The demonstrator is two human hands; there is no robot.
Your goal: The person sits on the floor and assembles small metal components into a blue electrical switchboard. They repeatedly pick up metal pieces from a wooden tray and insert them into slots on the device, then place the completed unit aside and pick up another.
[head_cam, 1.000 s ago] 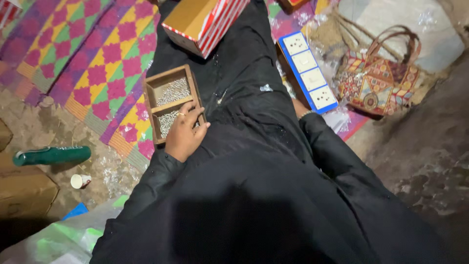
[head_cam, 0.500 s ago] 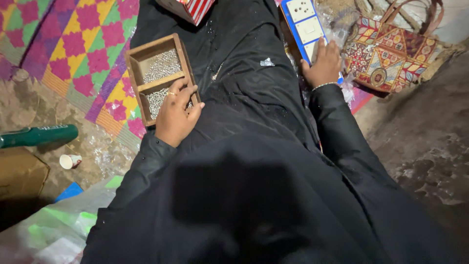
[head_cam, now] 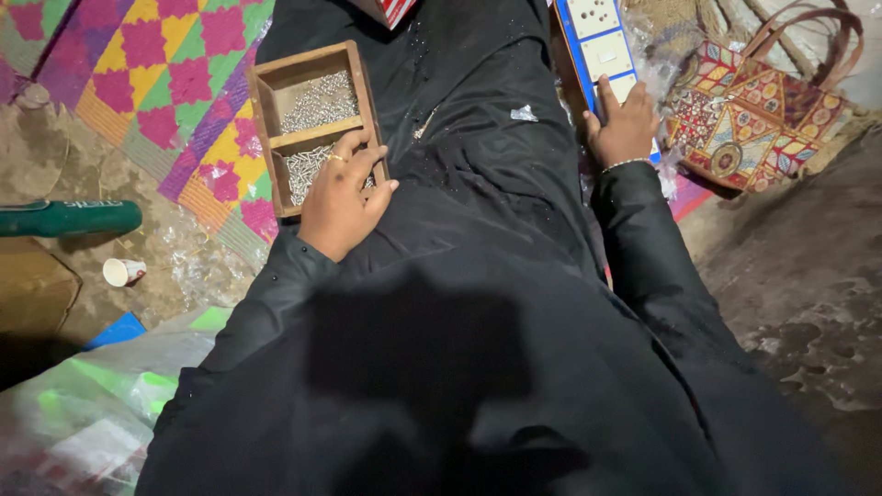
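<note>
Wooden tray (head_cam: 268,110), two compartments of small silver screws, rests on the black-robed lap; left hand (head_cam: 338,197) lies loosely curled in its near compartment, grip unclear. Right hand (head_cam: 625,124) presses flat, open, on a blue-edged white panel (head_cam: 597,41) beside a patterned bag (head_cam: 749,124).

A bright patterned mat (head_cam: 175,83) covers a dim, rough floor (head_cam: 808,303).

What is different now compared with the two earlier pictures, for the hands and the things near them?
The right hand, hidden one second ago, came out and now lies flat on the blue-edged white board. The left hand stayed at the near compartment of the wooden box, which did not move.
</note>
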